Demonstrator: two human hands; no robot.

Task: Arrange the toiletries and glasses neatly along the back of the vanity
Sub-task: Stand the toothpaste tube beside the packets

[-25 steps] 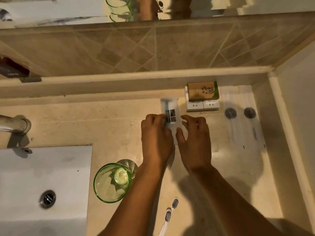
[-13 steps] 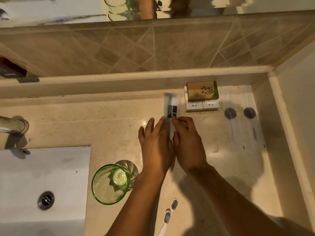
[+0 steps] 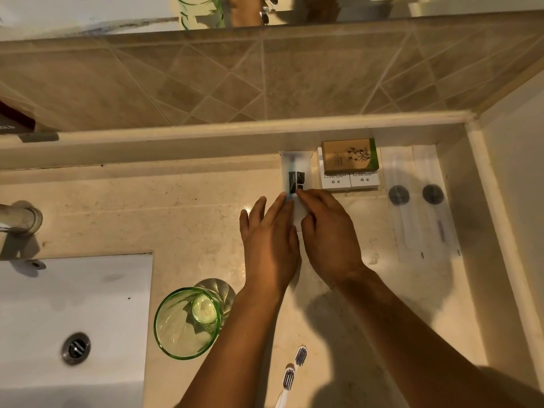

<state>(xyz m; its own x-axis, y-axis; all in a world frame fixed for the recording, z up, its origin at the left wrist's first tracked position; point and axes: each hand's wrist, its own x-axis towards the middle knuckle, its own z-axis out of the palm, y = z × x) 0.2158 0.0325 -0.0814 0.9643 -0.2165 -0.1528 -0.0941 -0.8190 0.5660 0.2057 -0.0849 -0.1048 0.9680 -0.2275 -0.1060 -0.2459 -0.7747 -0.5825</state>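
Note:
A white razor packet (image 3: 295, 175) lies on the vanity counter (image 3: 176, 219) with its far end against the back ledge. My left hand (image 3: 269, 240) lies flat with its fingers spread, fingertips on the packet's near left edge. My right hand (image 3: 326, 231) presses its fingertips on the near right part of the packet. Just right of the packet, a brown soap box (image 3: 348, 156) sits on two white boxes (image 3: 350, 179). A green glass (image 3: 187, 322) stands near the sink, and two toothbrushes (image 3: 291, 372) lie at the front edge.
Two flat clear packets with dark discs (image 3: 418, 201) lie at the right by the side wall. The white sink (image 3: 73, 319) with its drain fills the lower left, and a tap (image 3: 17, 219) juts from the left. A mirror runs along the top.
Both hands have pushed the razor packet away from me until its far end reached the back ledge. My left hand's fingers have flattened and spread. The glass and toothbrushes have not moved.

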